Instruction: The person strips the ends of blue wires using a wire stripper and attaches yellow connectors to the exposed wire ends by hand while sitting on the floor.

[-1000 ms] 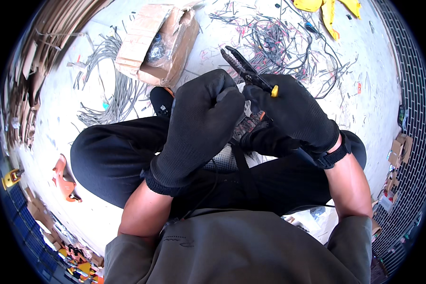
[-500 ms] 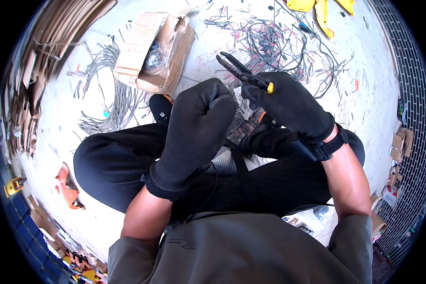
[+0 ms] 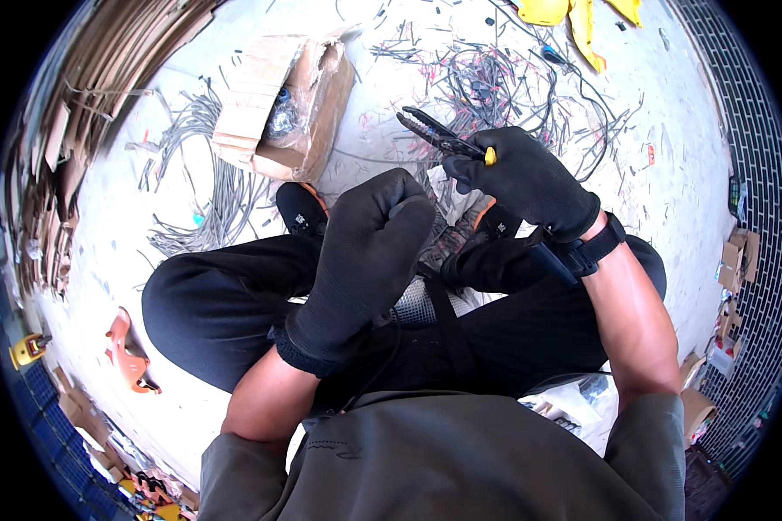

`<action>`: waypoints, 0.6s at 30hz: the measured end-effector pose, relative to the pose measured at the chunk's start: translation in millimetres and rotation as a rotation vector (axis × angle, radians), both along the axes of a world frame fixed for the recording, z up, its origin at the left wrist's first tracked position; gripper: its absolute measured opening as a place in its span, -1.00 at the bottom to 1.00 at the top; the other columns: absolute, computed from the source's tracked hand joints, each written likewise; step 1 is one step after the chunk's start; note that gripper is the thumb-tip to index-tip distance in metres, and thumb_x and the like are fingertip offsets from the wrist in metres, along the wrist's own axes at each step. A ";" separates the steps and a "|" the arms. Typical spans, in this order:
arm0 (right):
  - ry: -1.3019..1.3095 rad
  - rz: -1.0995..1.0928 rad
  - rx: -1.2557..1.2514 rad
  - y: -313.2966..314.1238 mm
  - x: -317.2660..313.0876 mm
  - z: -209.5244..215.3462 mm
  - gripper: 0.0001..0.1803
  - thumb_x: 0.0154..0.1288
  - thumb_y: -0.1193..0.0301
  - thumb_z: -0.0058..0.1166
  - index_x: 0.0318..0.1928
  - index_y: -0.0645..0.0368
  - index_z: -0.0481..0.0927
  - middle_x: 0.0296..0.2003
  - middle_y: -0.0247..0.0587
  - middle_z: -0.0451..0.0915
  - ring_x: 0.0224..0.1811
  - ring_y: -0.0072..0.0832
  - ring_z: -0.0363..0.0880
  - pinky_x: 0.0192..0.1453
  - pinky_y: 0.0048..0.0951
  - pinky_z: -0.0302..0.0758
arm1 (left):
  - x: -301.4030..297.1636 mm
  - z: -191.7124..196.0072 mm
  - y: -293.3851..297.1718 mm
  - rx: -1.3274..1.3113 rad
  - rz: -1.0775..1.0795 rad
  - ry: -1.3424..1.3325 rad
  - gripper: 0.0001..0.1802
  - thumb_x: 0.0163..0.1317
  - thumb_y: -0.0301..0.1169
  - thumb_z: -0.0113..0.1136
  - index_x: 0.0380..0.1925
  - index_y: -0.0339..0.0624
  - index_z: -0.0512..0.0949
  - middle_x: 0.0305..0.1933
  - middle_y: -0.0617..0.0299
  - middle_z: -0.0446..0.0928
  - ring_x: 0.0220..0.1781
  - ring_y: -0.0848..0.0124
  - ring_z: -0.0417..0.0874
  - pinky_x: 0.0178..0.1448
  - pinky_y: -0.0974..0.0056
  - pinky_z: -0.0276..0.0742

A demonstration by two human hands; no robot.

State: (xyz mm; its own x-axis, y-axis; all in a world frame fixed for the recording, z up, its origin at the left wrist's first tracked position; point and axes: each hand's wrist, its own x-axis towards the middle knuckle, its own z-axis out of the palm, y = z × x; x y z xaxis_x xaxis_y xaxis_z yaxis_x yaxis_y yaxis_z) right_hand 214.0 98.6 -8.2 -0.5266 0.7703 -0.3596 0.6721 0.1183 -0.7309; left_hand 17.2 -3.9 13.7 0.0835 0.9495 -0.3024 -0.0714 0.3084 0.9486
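Black knit gloves cover both of my hands. My left hand (image 3: 365,252) is closed in a fist above my lap, thumb pressed over the curled fingers; whatever lies inside it, if anything, is hidden. Up and to the right of it, my right hand (image 3: 530,181) is wrapped round wire-stripping pliers (image 3: 434,132). Their black toothed jaws point up and left, and a bit of yellow shows by the grip. A gap separates the pliers from my left fist. Beneath the hands, a pile of cut grey wire pieces (image 3: 447,236) lies between my shoes.
A torn cardboard box (image 3: 323,113) stands ahead on the left, beside a loose coil of grey cables (image 3: 202,187). Scattered wire scraps (image 3: 487,82) cover the floor ahead. An orange plastic part (image 3: 127,354) lies left of my knee, and yellow pieces (image 3: 585,35) lie far right.
My right hand with the pliers has come slightly down and nearer, its fingers shifting on the grip. My left fist has moved a little right and down, still closed.
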 end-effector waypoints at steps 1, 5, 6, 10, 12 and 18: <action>-0.002 -0.003 0.005 0.8 0.5 -0.1 -0.53 0.36 0.07 0.20 -0.34 0.31 0.66 -0.65 -0.05 0.51 -0.59 -0.30 0.55 -0.39 -0.24 0.48 | 0.1 0.6 -1.4 -0.026 0.001 0.005 -0.77 0.29 -0.51 0.05 -0.55 -0.31 0.34 -0.61 0.31 0.28 -0.50 0.61 0.23 -0.43 0.33 0.21; -0.078 -0.009 -0.005 5.4 0.1 3.8 -0.52 0.35 0.08 0.22 -0.31 0.36 0.66 -0.59 -0.09 0.56 -0.52 -0.36 0.48 -0.31 -0.30 0.44 | 2.9 1.2 -7.2 -0.021 0.006 -0.009 -0.77 0.29 -0.50 0.06 -0.56 -0.29 0.35 -0.61 0.33 0.30 -0.50 0.63 0.24 -0.44 0.34 0.20; -0.084 0.000 -0.001 6.3 0.0 4.8 -0.51 0.35 0.07 0.22 -0.31 0.35 0.66 -0.59 -0.09 0.55 -0.52 -0.36 0.47 -0.32 -0.29 0.44 | 2.7 3.1 -9.5 -0.044 0.002 -0.026 -0.77 0.29 -0.50 0.06 -0.56 -0.29 0.36 -0.61 0.34 0.30 -0.50 0.64 0.24 -0.45 0.35 0.20; -0.080 -0.012 -0.030 7.4 -0.8 6.3 -0.49 0.34 0.02 0.21 -0.31 0.32 0.67 -0.60 -0.07 0.54 -0.53 -0.33 0.46 -0.34 -0.25 0.42 | 5.3 1.6 -16.8 0.003 0.005 -0.053 -0.78 0.29 -0.49 0.08 -0.55 -0.28 0.38 -0.61 0.34 0.31 -0.51 0.64 0.27 -0.46 0.35 0.21; -0.031 0.015 0.016 7.8 2.6 -3.2 -0.47 0.35 -0.01 0.19 -0.33 0.32 0.67 -0.61 -0.12 0.54 -0.56 -0.37 0.45 -0.38 -0.26 0.40 | 4.9 1.5 -18.5 -0.010 -0.013 -0.034 -0.79 0.29 -0.49 0.09 -0.53 -0.29 0.39 -0.60 0.34 0.31 -0.51 0.63 0.28 -0.45 0.34 0.23; 0.016 -0.162 0.082 47.7 30.0 -17.5 -0.46 0.47 0.00 0.03 -0.38 0.26 0.68 -0.62 -0.28 0.58 -0.63 -0.57 0.39 -0.51 -0.41 0.31 | 22.2 10.3 -52.5 0.228 -0.146 0.004 -0.80 0.31 -0.47 0.08 -0.50 -0.29 0.41 -0.56 0.32 0.32 -0.50 0.60 0.31 -0.44 0.32 0.25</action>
